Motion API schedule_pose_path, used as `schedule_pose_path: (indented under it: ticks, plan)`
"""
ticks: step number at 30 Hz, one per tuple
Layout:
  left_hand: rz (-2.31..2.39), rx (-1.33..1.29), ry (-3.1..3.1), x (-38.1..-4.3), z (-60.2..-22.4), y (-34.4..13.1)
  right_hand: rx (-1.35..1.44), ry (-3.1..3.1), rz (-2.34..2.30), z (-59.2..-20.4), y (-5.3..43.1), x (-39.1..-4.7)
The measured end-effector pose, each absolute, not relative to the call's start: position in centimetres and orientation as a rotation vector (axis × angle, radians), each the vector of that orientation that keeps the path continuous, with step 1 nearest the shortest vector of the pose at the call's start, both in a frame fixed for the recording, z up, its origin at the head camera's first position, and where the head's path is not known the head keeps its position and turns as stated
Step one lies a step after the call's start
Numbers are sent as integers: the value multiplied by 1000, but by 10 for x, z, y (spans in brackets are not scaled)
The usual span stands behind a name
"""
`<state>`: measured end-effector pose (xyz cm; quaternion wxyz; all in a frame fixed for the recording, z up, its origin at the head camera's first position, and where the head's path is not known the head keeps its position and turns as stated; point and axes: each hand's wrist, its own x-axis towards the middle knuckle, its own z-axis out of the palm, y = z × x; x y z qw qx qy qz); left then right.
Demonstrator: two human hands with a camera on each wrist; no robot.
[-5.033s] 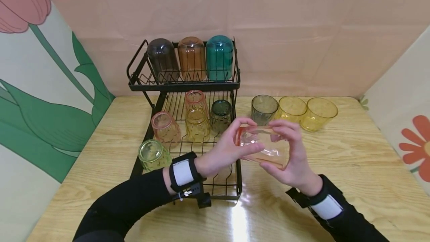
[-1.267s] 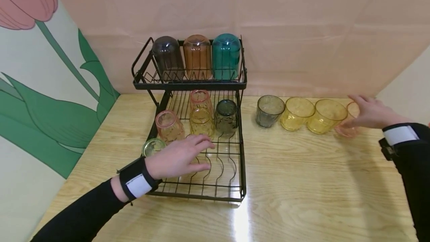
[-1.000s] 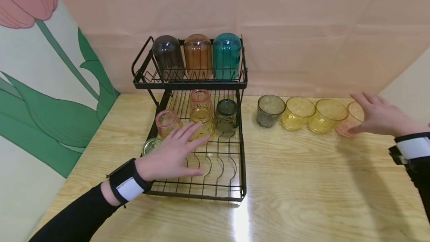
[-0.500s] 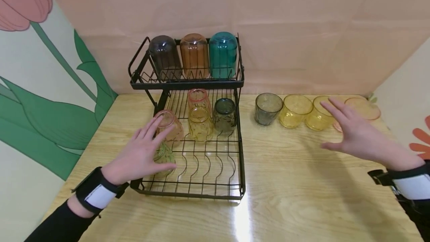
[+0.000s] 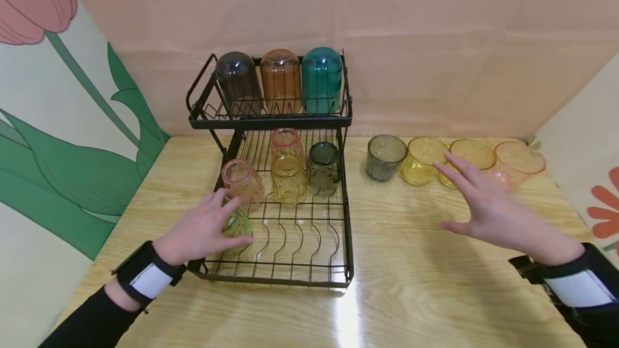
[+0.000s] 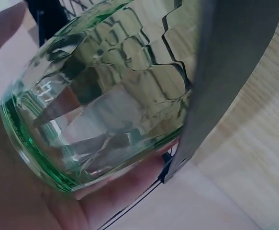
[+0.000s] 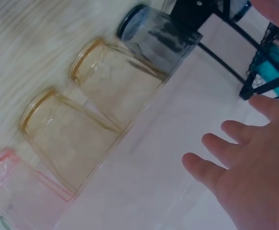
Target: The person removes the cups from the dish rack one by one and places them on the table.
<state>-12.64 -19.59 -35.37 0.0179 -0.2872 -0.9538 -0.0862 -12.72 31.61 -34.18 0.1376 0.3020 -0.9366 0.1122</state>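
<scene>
My left hand (image 5: 198, 232) is at the front left of the black rack, curled round an upside-down green glass (image 5: 239, 228). In the left wrist view its thumb and fingers lie along either side of this patterned glass (image 6: 110, 105). My right hand (image 5: 488, 211) hovers over the table with spread fingers, holding nothing. Behind it stands an upright row: a grey glass (image 5: 385, 161), two yellow glasses (image 5: 416, 171) and a pink glass (image 5: 524, 159) at the right end. The hand partly hides the middle of the row.
The black two-tier rack (image 5: 271, 122) bears upside-down glasses. On its lower tier are two pink glasses (image 5: 243, 179), a yellow glass (image 5: 289, 181) and a dark glass (image 5: 324, 168). Dark, amber (image 5: 280, 79) and teal (image 5: 321, 77) glasses stand on top. A pink backdrop (image 5: 411, 58) rises behind.
The pink glass, held in both hands five seconds ago, now stands at the row's right end. My right hand let go and drew back leftward. My left hand moved left and took the green glass.
</scene>
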Motion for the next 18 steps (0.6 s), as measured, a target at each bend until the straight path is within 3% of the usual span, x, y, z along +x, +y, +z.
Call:
schedule_pose_path:
  ticks: [18]
  plan:
    - [-340, -1027, -2885, -131, -354, -198, 909, -2850, 374, -354, 287, -98]
